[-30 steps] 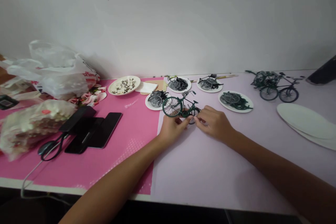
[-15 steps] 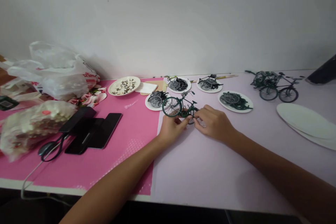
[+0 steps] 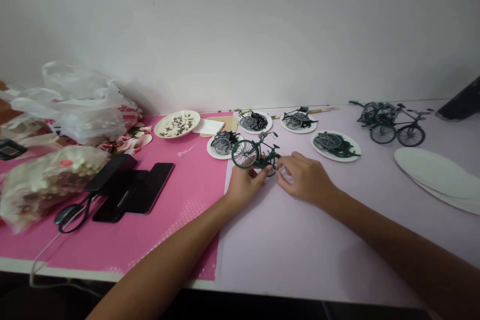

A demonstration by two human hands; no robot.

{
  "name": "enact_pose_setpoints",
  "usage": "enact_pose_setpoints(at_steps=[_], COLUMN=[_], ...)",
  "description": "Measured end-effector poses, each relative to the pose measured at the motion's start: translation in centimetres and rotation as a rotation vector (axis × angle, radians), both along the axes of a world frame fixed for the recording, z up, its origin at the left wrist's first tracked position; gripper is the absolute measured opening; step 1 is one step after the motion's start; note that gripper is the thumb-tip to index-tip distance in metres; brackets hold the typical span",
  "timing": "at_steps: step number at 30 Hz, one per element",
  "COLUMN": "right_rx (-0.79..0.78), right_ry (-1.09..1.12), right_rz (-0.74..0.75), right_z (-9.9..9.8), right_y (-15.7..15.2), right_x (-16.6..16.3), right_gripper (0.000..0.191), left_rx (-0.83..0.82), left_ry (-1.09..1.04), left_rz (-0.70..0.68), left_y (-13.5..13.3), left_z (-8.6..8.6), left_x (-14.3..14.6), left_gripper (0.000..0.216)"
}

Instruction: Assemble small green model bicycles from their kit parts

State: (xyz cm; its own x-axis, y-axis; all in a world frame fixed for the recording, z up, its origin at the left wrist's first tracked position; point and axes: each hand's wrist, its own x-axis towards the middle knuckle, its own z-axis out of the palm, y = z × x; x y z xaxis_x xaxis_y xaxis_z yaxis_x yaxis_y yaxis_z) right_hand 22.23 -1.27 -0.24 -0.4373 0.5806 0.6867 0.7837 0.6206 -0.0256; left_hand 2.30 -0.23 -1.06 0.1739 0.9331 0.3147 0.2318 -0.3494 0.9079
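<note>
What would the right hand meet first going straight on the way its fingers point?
The right hand would probably meet the green model bicycle's rear wheel first; whether they already touch is unclear.

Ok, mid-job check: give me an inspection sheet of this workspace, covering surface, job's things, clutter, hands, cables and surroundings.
Surface: pink mat at left, lilac sheet at right.
Job's things: green model bicycle in hand; four small white plates of bicycle parts around it; more model bicycles, back right.
Clutter: white carrier bag, clear bag and phones at left; overlapping plates at right.
Hands: left hand holds the bicycle from below; right hand has its fingers at the saddle-end wheel, grip unclear.
Cables: pale cable over the front edge, left.
Surroundings: plain wall behind; dark cylinder, back right.
</note>
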Motion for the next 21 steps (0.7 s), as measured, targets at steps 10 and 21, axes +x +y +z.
enact_pose_setpoints(at_steps=[10, 21], right_rx=[0.024, -0.083], right_ry=[-0.024, 0.06], right_rz=[0.014, 0.04], right_z=[-0.1, -0.25], right_y=[0.26, 0.05], right_x=[-0.15, 0.16], right_gripper=[0.014, 0.004], left_rx=[-0.004, -0.013], left_ry=[0.043, -0.016], left_rz=[-0.003, 0.014], left_y=[-0.35, -0.21], left_z=[-0.04, -0.26], left_x=[0.12, 0.21], left_gripper=[0.033, 0.034])
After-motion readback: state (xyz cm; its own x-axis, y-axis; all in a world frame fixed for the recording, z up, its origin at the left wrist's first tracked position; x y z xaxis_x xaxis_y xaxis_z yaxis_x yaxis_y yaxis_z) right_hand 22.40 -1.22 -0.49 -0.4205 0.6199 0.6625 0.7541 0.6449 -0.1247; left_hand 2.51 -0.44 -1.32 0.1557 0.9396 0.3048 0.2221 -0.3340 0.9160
